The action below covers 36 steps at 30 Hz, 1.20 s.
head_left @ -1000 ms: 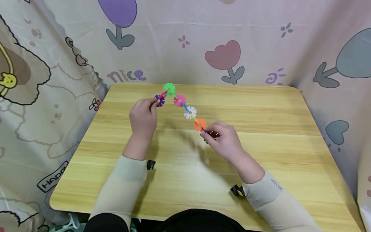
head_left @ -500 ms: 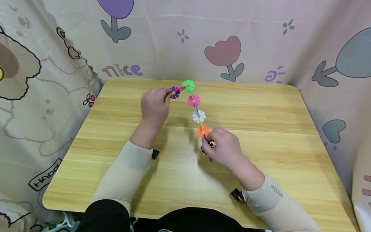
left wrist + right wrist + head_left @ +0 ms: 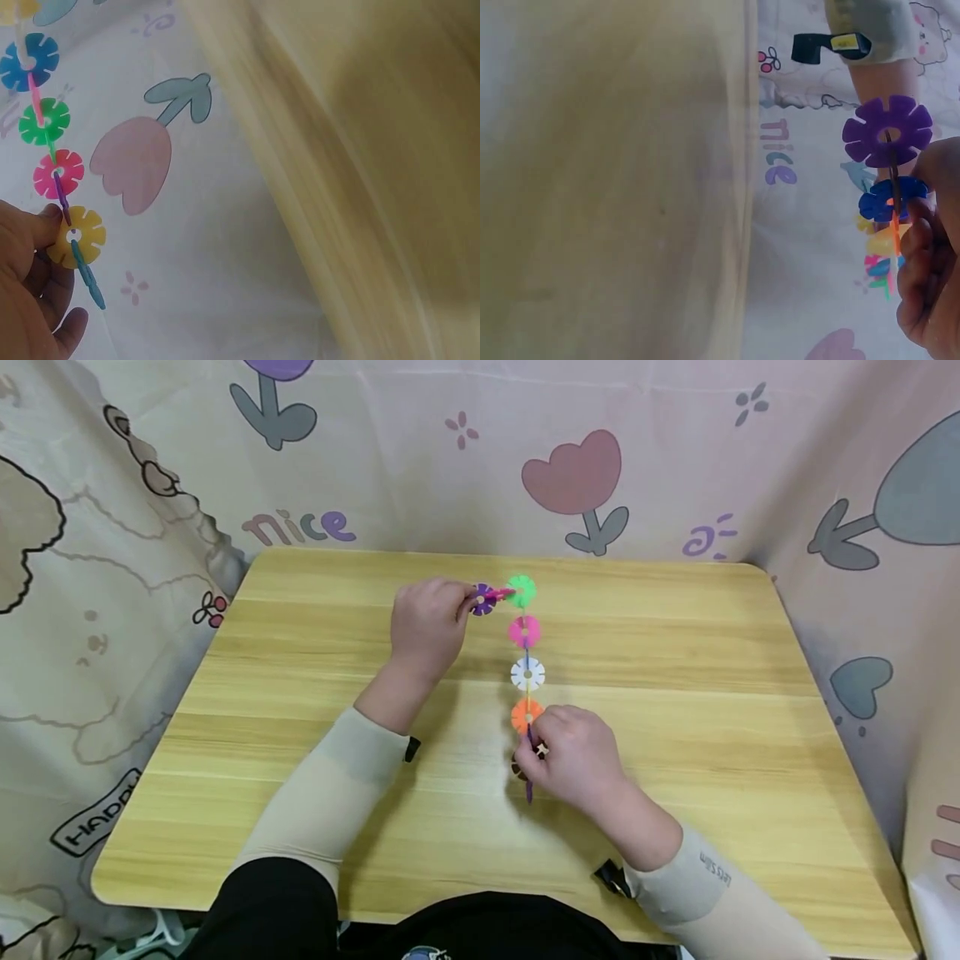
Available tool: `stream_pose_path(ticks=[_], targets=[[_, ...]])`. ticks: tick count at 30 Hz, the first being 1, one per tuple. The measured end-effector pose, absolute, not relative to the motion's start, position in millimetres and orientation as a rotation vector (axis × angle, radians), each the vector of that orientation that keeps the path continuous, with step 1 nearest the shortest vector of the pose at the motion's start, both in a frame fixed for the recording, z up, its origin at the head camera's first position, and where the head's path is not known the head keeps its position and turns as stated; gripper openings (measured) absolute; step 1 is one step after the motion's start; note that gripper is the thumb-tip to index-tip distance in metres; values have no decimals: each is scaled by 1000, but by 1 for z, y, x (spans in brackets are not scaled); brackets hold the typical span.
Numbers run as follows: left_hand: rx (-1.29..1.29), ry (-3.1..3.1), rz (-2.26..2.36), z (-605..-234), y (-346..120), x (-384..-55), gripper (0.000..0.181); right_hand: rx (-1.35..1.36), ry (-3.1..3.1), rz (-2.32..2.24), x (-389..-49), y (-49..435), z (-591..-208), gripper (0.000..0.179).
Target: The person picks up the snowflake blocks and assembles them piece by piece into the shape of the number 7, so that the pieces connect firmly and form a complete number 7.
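Note:
A chain of colourful notched plastic discs, slotted together at right angles, stretches between my hands above the table. At its far end my left hand [image 3: 427, 622] pinches a yellow disc [image 3: 88, 232], beside a purple one [image 3: 488, 602]. From there the chain bends at the green disc [image 3: 521, 592] and runs down past a pink disc [image 3: 525, 643], a white disc [image 3: 528, 686] and an orange disc [image 3: 519, 717]. My right hand [image 3: 577, 760] grips the near end around a blue disc [image 3: 874, 204]. A violet disc [image 3: 874, 135] sticks out beyond those fingers.
The wood-grain table [image 3: 712, 710] lies under both hands. A printed curtain [image 3: 420, 468] hangs behind it and along both sides. Each sleeve carries a black clip-like piece near the cuff, such as the wrist piece [image 3: 613, 878] on the right.
My left hand has moved right, and the chain has swung from a diagonal to a nearly straight front-to-back line. My right hand has come slightly nearer to me, still gripping the near end.

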<state>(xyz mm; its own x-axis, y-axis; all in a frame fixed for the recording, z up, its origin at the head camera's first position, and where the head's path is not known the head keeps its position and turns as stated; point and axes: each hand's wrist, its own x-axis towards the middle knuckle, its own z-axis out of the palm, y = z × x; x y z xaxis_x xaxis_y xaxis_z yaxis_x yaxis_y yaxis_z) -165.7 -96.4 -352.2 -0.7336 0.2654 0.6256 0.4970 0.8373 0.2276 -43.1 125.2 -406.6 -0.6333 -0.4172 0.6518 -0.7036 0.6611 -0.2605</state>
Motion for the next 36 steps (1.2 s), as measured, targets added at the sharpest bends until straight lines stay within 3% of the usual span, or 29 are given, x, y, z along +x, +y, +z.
stream_pose_path(ticks=[19,27,36], targets=[[-666,-2641,-320,-378,-78,-175,14,788,-2552,683,-33,134,-413,27],[-693,-2770,-176,-386,-69,-179,15,773,-2751,601,-35,139,-413,42],[-767,-2821,-124,-401,-63,-185,17,767,-2902,597,-38,143,-415,46]])
